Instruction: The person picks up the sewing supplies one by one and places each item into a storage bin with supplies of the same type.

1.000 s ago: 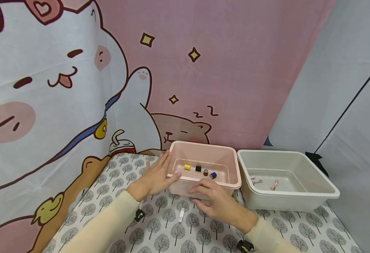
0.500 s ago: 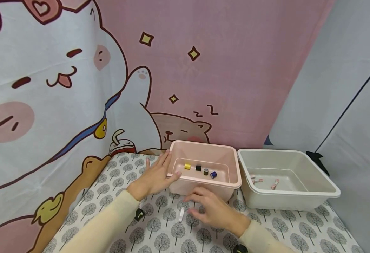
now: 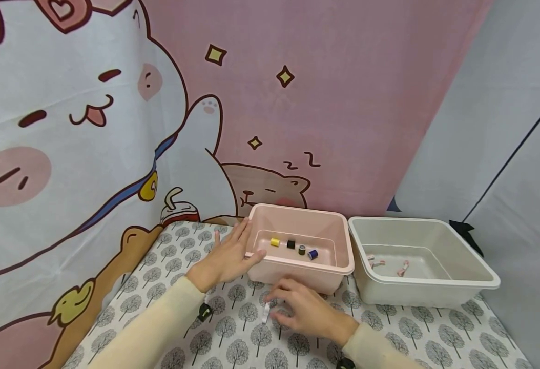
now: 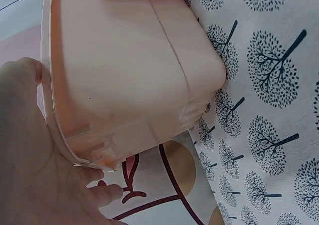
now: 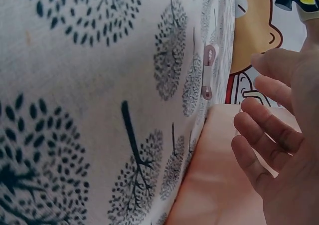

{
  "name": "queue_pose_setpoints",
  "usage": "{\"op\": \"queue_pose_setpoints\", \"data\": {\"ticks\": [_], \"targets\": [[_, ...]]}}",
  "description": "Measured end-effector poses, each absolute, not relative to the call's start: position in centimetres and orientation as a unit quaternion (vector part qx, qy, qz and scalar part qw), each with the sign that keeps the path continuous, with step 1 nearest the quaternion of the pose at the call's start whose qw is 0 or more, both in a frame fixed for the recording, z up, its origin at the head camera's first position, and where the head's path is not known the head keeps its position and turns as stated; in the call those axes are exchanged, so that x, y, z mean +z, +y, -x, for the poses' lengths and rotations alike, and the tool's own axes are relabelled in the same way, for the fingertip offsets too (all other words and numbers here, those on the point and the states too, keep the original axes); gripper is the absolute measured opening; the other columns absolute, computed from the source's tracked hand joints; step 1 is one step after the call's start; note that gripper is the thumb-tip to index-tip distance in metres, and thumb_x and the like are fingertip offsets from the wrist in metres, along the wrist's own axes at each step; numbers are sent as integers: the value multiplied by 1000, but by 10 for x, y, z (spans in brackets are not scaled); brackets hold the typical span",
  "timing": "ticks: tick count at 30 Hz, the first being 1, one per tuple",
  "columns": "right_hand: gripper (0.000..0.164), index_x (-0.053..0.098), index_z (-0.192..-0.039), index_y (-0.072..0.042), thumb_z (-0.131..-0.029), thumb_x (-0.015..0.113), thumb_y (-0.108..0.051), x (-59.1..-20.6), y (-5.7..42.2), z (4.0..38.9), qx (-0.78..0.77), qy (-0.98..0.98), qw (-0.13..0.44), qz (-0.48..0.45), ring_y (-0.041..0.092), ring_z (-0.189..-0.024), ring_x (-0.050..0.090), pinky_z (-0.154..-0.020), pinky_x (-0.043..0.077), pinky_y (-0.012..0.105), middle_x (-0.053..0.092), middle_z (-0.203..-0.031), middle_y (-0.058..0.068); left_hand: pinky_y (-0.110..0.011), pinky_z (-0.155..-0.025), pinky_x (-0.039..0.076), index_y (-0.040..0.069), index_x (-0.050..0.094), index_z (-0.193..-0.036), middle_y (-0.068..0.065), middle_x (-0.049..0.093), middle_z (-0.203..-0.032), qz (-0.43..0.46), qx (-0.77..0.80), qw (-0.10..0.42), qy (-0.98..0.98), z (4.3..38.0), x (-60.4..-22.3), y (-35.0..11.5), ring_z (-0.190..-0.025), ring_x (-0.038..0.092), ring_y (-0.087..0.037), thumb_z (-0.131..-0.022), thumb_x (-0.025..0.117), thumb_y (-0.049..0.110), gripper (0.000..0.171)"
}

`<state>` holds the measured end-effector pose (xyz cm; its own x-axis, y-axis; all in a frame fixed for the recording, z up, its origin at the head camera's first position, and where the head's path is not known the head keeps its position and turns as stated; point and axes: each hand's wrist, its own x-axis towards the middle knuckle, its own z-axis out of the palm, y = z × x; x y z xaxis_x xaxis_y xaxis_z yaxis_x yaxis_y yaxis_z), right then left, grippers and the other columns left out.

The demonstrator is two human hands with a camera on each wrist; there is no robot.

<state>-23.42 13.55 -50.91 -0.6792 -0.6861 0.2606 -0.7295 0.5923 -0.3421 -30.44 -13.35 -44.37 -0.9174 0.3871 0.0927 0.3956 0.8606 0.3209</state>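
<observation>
My left hand [image 3: 226,259] rests on the front-left corner of a pink plastic bin [image 3: 299,264], fingers spread along the left rim and thumb over the front rim. In the left wrist view, that hand [image 4: 37,150] lies against the rim of the bin [image 4: 129,70]. Just right of a small pale bundle [image 3: 266,312] on the cloth, my right hand [image 3: 309,312] hovers with relaxed fingers, holding nothing. The right wrist view shows the bundle [image 5: 208,71] as a pinkish loop with a white band, like a thread skein, apart from my right hand [image 5: 284,120].
Inside the pink bin lie thread spools: yellow [image 3: 275,242], black [image 3: 290,244], dark greenish [image 3: 302,250] and blue [image 3: 313,254]. A grey-white bin [image 3: 429,292] at right holds several pink-and-white bundles [image 3: 403,268]. Tree-print cloth [image 3: 224,338] covers the table; a printed curtain [image 3: 344,102] hangs behind.
My right hand has moved down and slightly left from the pink bin's front wall to beside the pale bundle. My left hand stays on the bin's rim.
</observation>
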Motion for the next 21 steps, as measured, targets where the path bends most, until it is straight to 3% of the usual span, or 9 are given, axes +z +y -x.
{"op": "queue_pose_setpoints", "data": {"ticks": [6, 14, 21], "targets": [[35, 83, -138, -27, -103, 91, -31, -513, 134, 235, 207, -892, 35, -399, 7, -124, 72, -110, 68, 35, 77, -137, -10, -87, -140, 1, 6, 8, -188, -12, 0, -198, 205, -171, 12, -964, 304, -443, -133, -185, 9, -43, -118, 42, 75, 104], [36, 83, -138, -26, -104, 90, -36, -520, 130, 236, 194, -893, 21, -406, 8, -126, 73, -114, 67, 37, 77, -140, -8, -87, -140, 1, 7, 8, -188, -11, -1, -198, 207, -169, 11, -964, 304, -443, -133, -184, 10, -43, -115, 34, 85, 110], [41, 83, -139, -26, -101, 93, -38, -523, 128, 237, 192, -893, 15, -407, 9, -126, 73, -112, 68, 38, 77, -140, -7, -88, -140, 1, 6, 7, -187, -11, -1, -198, 208, -174, 7, -963, 304, -443, -134, -184, 8, -44, -115, 36, 83, 109]]}}
